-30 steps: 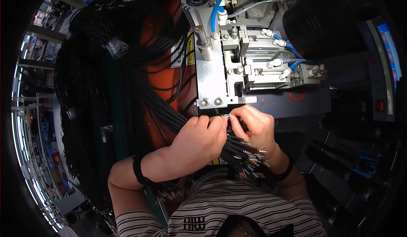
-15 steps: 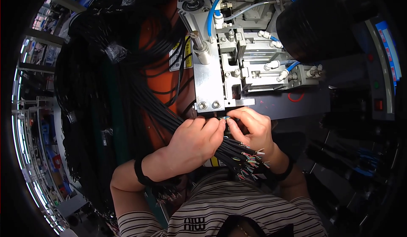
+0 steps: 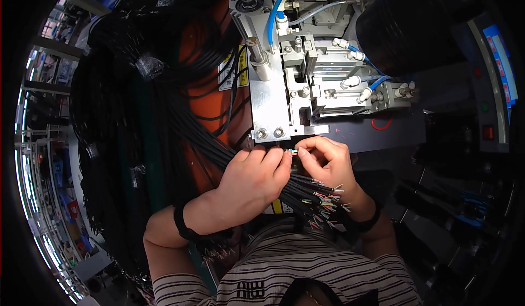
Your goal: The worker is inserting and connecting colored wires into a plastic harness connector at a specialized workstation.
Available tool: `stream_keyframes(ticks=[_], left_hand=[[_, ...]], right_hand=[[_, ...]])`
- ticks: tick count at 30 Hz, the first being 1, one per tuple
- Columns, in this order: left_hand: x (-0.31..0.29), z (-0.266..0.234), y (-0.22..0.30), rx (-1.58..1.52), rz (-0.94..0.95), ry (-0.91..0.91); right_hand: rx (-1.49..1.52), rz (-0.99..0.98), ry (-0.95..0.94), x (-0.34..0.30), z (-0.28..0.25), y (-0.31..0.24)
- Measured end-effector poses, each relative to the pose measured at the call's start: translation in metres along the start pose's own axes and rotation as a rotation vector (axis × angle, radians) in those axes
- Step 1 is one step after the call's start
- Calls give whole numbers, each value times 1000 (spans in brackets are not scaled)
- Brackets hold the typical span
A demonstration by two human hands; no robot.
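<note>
My left hand [image 3: 252, 181] and right hand [image 3: 327, 162] both pinch one thin wire end [image 3: 292, 152] just below the crimping machine [image 3: 295, 95], while many black cables [image 3: 314, 196] wait with bare ends.

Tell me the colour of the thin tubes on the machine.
Blue tubes, seen best in the head view, looping over the grey metal machine.

Dim, sharp centre, fisheye-bent dark rim

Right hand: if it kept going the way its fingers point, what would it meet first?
The right hand points left, fingertips pinching a thin wire end. Straight on, it would likely meet the left hand first, whose fingertips already sit at that wire. Depth is unclear in this fisheye view.
</note>
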State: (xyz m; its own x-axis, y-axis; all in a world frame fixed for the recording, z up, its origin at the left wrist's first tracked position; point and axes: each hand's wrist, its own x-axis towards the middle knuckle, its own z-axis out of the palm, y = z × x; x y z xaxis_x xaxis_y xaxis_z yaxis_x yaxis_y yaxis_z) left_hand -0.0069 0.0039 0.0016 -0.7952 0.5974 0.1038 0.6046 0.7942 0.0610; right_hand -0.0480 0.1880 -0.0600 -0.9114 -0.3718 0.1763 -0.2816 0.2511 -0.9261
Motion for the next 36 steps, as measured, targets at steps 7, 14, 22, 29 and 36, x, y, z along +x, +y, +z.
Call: stream_keyframes(ticks=[7, 14, 22, 29, 36], left_hand=[[-23, -1, -18, -257, -132, 85], [-28, 11, -23, -188, -109, 196], [-30, 13, -42, -168, 237, 172], [-19, 12, -12, -384, 48, 331], [-28, 13, -12, -310, 27, 354]], right_hand=[[272, 149, 77, -7, 11, 9], [101, 130, 118, -14, 1, -1], [490, -112, -185, -12, -3, -19], [676, 109, -132, -22, 3, -9], [849, 187, -33, -24, 11, -17]])
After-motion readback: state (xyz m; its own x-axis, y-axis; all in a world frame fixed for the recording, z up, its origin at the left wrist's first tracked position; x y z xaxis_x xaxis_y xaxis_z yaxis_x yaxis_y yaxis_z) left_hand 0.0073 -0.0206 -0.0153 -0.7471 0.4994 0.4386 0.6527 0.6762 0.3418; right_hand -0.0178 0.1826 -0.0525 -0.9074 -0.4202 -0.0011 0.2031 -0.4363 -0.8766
